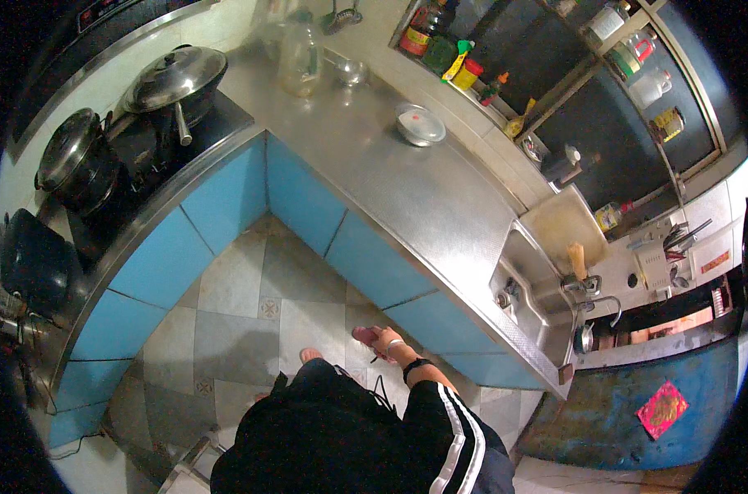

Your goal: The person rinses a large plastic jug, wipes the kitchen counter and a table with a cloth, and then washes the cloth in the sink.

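Note:
My right hand (384,339), with a pale band at the wrist and a dark band on the forearm, is low in front of me beside the blue cabinet. Its fingers are closed around a dark reddish item (364,334) whose kind I cannot make out. My left hand is out of view. A sandalled foot (310,355) shows on the tiled floor to the left of the hand. A metal bowl (420,125) with something pale inside rests on the steel counter (374,167) ahead.
Lidded pots (179,80) stand on the stove at left. A large clear jar (301,58) and small metal bowl (351,72) are in the corner. At right are the sink (525,296), a cutting board (562,228) and bottles on the sill. A metal-framed stool (195,457) is at bottom left.

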### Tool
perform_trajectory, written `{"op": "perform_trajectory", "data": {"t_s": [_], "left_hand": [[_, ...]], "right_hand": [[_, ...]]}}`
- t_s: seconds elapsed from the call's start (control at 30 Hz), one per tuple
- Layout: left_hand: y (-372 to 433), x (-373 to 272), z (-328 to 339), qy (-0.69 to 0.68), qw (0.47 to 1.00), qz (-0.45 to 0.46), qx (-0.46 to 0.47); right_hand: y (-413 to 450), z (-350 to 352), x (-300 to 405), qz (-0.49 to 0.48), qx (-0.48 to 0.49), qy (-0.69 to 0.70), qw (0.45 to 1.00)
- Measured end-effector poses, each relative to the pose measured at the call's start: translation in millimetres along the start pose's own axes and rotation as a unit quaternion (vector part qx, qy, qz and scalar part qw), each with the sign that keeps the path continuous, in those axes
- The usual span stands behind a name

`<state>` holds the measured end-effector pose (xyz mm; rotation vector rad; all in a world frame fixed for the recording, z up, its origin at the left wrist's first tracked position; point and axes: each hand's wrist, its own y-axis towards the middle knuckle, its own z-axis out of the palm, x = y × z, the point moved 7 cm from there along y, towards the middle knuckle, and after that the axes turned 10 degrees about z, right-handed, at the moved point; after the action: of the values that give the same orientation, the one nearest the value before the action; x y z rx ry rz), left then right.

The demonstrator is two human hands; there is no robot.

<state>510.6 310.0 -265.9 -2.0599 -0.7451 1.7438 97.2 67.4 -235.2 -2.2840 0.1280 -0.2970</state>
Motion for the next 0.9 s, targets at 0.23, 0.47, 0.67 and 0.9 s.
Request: {"op": "perform_trajectory", "data": {"t_s": [0.23,0.47,0.67,0.9], "left_hand": [[-5.2,1.9,-5.2,-0.011,1.000,0.005,-0.009],[-47.6,33.8,-24.4,-0.043,0.997,-0.013,-0.067],[-89.6,59.8,-39.1,-0.076,0.992,-0.008,-0.103],[-142.8,95.3,-63.1,-0.109,0.981,-0.004,-0.160]], "right_hand": [[27.9,17.9,-29.4,-0.070,-0.100,-0.100,0.987],[-20.4,-5.8,35.0,-0.016,-0.008,-0.010,1.000],[-53.2,-6.1,63.0,0.079,0.056,0.086,0.992],[4.5,53.9,70.9,0.017,0.027,-0.071,0.997]]}}
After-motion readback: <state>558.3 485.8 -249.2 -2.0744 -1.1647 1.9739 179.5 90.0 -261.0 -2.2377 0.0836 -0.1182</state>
